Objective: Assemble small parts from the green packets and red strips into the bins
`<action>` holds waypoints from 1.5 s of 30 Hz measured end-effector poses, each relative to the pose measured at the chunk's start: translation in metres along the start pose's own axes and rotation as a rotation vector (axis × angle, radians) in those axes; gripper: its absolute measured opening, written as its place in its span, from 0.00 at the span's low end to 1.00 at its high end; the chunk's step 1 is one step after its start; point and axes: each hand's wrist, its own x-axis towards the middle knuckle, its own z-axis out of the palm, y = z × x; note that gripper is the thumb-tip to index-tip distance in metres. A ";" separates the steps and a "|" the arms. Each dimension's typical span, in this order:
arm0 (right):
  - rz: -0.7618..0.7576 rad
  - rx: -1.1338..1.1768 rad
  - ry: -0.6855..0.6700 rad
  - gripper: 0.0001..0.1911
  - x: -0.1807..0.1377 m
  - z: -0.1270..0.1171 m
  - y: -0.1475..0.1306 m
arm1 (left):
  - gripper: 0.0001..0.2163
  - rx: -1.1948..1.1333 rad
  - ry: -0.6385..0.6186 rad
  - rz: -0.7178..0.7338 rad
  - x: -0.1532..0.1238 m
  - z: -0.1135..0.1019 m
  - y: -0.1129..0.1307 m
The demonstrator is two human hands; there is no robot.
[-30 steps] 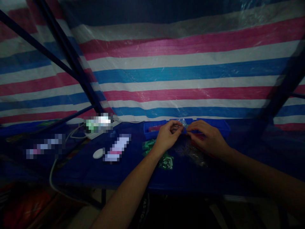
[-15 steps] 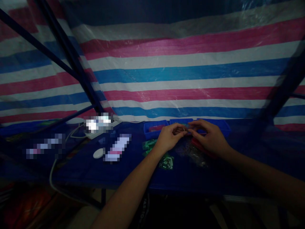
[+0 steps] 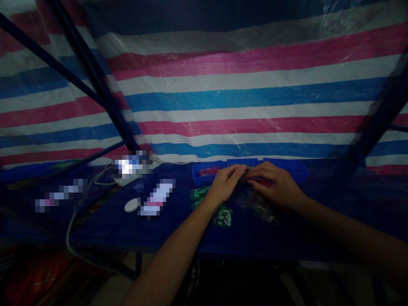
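Observation:
My left hand (image 3: 228, 180) and my right hand (image 3: 274, 180) meet above the blue table, fingertips almost touching. Both are closed around something small that I cannot make out in the dim light. Under my left wrist lie green packets (image 3: 222, 216), shiny like plastic. Clear plastic bags (image 3: 264, 208) rest below my right hand, and a bit of red material (image 3: 264, 182) shows beside its fingers. Just behind the hands stand blue bins: the left bin (image 3: 196, 173) has something pinkish-red in it, and the right bin (image 3: 298, 170) is partly covered by my right hand.
To the left are a white round lid-like disc (image 3: 131, 205), a blurred-out phone-shaped thing (image 3: 158, 197) and a white power strip (image 3: 123, 181) with a cable (image 3: 70, 225). Blue metal poles (image 3: 117, 119) and a striped tarp (image 3: 242, 97) bound the table's back.
My fingers have drawn closer together. The left thumb has shifted up, and the right fingers have closed in and lowered slightly over the red material.

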 end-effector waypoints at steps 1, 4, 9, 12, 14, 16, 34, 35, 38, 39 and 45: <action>-0.005 0.019 -0.010 0.09 0.000 0.000 0.000 | 0.13 0.020 0.019 -0.002 0.000 0.000 -0.001; 0.043 0.039 0.025 0.06 0.001 -0.001 -0.001 | 0.11 0.026 0.072 -0.020 0.001 0.000 -0.005; 0.214 0.045 0.104 0.14 -0.001 0.000 0.003 | 0.15 0.037 0.027 -0.005 0.000 0.002 -0.001; 0.255 0.121 0.034 0.15 -0.002 0.001 0.007 | 0.21 0.141 0.004 0.023 -0.003 0.003 0.004; 0.267 0.113 0.019 0.12 -0.003 0.002 0.008 | 0.22 0.192 0.015 0.019 -0.004 0.004 0.006; 0.283 0.090 0.039 0.10 -0.003 0.002 0.009 | 0.22 0.215 0.036 0.008 -0.004 0.003 0.007; 0.425 0.276 0.136 0.15 0.000 0.006 0.015 | 0.15 0.307 0.281 0.191 -0.003 0.000 0.015; 0.435 0.258 0.170 0.15 0.000 0.006 0.016 | 0.12 0.360 0.318 0.229 -0.003 0.000 0.015; 0.452 0.247 0.243 0.15 0.000 0.003 0.018 | 0.09 0.432 0.233 0.288 -0.004 0.000 0.014; 0.445 0.249 0.245 0.14 0.000 0.003 0.018 | 0.10 0.425 0.163 0.282 -0.004 0.002 0.014; 0.271 0.120 0.101 0.07 -0.003 0.004 0.012 | 0.15 0.361 -0.035 0.175 -0.006 0.008 0.014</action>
